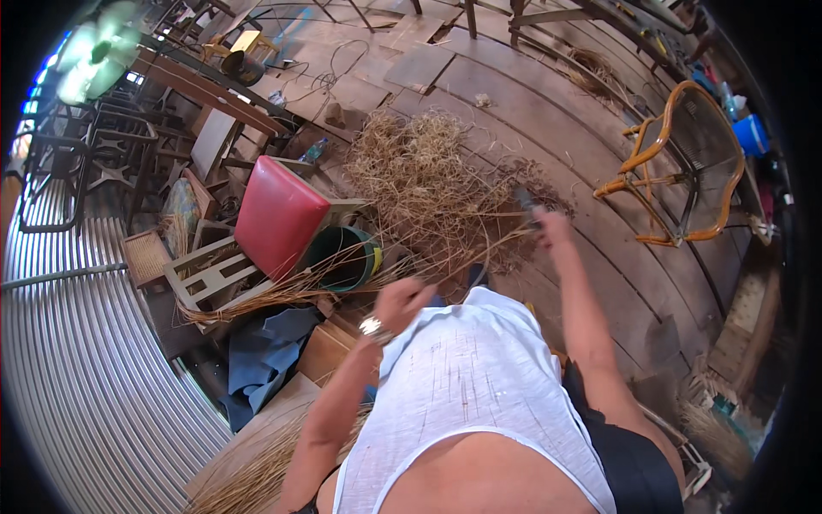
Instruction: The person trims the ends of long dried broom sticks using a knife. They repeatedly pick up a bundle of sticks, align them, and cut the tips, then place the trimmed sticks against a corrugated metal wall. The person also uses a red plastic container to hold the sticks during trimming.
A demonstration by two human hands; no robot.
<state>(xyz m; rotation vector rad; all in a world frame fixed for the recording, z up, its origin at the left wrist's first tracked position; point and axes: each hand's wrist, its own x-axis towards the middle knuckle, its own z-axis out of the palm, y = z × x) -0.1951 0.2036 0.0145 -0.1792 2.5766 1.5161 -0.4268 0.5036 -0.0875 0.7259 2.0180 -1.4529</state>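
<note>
My left hand (401, 305), with a metal watch on its wrist, is closed in front of my white shirt. Its fingers are curled around the near end of thin tan cane strips (484, 248). These strips run up to my right hand (553, 231), which is held farther out to the right. That hand is closed around a short dark tool (525, 204), too blurred to tell its kind. Beyond both hands, a large heap of curly cane shavings (411, 158) covers the floor. A bundle of long cane strips (248, 300) lies left of my left hand.
Left of the heap are a tipped red-seated chair (278, 214) and a dark green bucket (342, 257). A rattan chair (685, 167) stands at the right. Blue cloth (274, 351) and more cane (248, 467) lie at the lower left. A green fan (98, 53) is at the upper left.
</note>
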